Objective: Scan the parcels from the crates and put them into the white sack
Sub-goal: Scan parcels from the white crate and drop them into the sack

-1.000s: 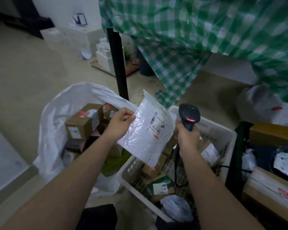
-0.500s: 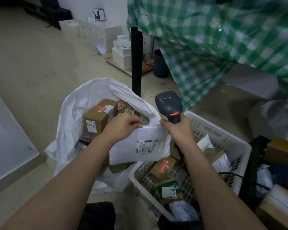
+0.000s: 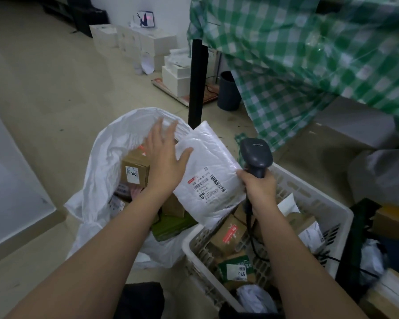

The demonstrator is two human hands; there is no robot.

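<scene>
The left hand is spread flat above the mouth of the white sack, fingers straight and apart; its grip is released and holds nothing. Its thumb lies at the upper left edge of the white padded parcel; contact cannot be confirmed.

The parcel is tilted, label side up, positioned between the two hands, over the near rim of the sack and the left corner of the white crate. Its right edge meets the right hand. That hand's grip is closed around the handle of the black barcode scanner, head pointing up; whether its fingers also pinch the parcel cannot be determined.

The sack stands on the floor and contains brown cardboard boxes. The crate, just beside it, contains further boxed parcels. A green checked cloth hangs above
</scene>
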